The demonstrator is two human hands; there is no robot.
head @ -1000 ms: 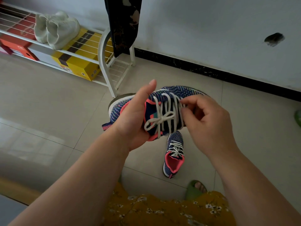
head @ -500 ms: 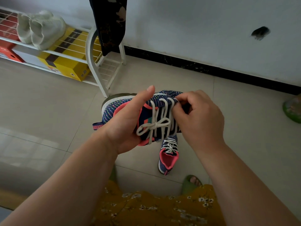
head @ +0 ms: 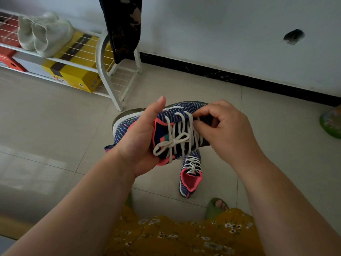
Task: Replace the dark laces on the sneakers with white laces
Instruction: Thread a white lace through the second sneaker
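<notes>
Left hand (head: 140, 139) still cradling the sneaker (head: 166, 130), the right hand (head: 223, 133) has slid onto its bow-tied white laces (head: 177, 139), pinching a crossing — apparently final snugging.

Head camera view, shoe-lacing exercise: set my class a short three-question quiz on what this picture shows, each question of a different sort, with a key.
1. True or false: the sneaker on the floor has dark laces.
2. Multiple choice: the left hand holds the held sneaker by its A) toe B) heel end C) sole only, from below the toe.
3. Fill in: the right hand pinches the white ___ near the toe-side rows.

Key: 1 false, they are white and tied in a bow. 2 B. 3 laces.
</notes>
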